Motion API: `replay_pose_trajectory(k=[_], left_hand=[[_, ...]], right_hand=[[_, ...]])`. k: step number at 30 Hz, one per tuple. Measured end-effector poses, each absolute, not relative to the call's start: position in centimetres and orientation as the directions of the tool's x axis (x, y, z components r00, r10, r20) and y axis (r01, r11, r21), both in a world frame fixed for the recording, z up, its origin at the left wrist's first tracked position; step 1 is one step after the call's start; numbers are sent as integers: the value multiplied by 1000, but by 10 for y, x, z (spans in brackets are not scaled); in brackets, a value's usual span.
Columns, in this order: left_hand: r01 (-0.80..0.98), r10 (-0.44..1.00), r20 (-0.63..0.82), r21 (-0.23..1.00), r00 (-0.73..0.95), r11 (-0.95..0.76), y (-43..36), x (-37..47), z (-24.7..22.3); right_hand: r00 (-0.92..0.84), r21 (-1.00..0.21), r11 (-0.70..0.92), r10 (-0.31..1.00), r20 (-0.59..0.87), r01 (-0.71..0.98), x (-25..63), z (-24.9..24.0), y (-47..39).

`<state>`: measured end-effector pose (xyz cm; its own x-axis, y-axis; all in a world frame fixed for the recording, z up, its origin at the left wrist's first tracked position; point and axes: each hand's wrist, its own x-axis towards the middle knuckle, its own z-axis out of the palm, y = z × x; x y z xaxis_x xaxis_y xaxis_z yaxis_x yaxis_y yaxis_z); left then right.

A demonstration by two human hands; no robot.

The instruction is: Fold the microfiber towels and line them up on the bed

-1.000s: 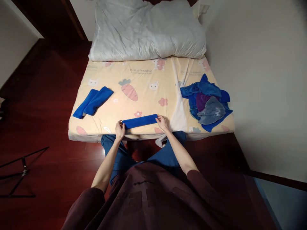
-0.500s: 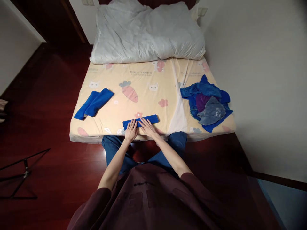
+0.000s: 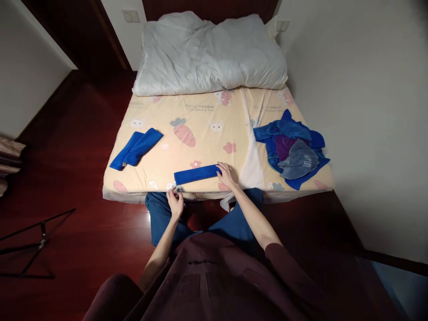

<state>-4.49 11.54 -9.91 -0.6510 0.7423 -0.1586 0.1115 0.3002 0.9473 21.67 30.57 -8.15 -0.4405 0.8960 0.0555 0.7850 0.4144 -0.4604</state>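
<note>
Blue folded cloth (image 3: 197,174) lies flat near the front edge of the bed (image 3: 207,149). At that edge, the left hand (image 3: 175,203) has fingers half curled, grip not discernible; the right hand (image 3: 226,175), fingers slightly parted, touches the cloth end toward the bed's right side, pinch unclear.

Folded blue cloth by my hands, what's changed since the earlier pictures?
Your right hand moved from the middle of the folded blue cloth to its right end; your left hand came off it, toward you. The cloth, blue pieces and cloth pile stayed put.
</note>
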Motion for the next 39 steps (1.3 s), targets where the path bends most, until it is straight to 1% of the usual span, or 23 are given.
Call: replay_pose_trajectory(k=[1,2,3,4,5,6,8,9,12,15,20,24,28,31,36,39], left_hand=[[-168,671,-352,931,-653,324,114,-39,-97],[-418,617,-524,849,-587,323,116,-35,-96],[-601,583,-644,738,-494,306,121,-31,-94],[-713,565,-711,643,-418,282,128,-30,-91],[-767,554,-740,588,-380,259,137,-30,-89],[-783,547,-746,574,-379,240,146,-32,-86],[-796,518,-755,568,-402,210,162,-38,-81],[-807,503,-767,554,-399,205,169,-42,-79],[-827,471,-801,515,-370,226,180,-50,-77],[-809,464,-794,538,-392,238,184,-52,-80],[-781,493,-729,607,-474,146,189,-52,-82],[-756,553,-649,652,-522,52,194,-52,-77],[-736,600,-590,677,-540,4,201,-51,-66],[-668,648,-501,744,-573,-16,206,-53,-56],[-474,745,-258,876,-616,-88,217,-71,-29],[-316,784,-123,944,-609,-98,228,-92,1]], right_hand=[[-465,-452,428,885,33,783,217,-76,315],[-509,-439,454,861,-8,776,216,-71,326],[-559,-421,485,827,-64,766,215,-65,337],[-598,-398,511,791,-129,762,213,-60,347],[-618,-373,524,761,-199,766,209,-56,357],[-619,-347,526,739,-264,776,205,-53,364],[-598,-309,513,717,-359,801,197,-50,374],[-589,-297,509,711,-383,808,193,-50,376],[-601,-273,535,701,-384,799,186,-54,373],[-607,-236,562,699,-378,793,186,-57,369],[-578,-193,555,693,-431,809,192,-56,370],[-560,-215,524,698,-446,824,191,-51,368],[-531,-237,477,715,-455,846,186,-46,363],[-516,-250,452,720,-463,856,184,-43,360],[-534,-304,439,700,-473,845,175,-40,355],[-591,-379,463,709,-384,801,155,-39,350]])
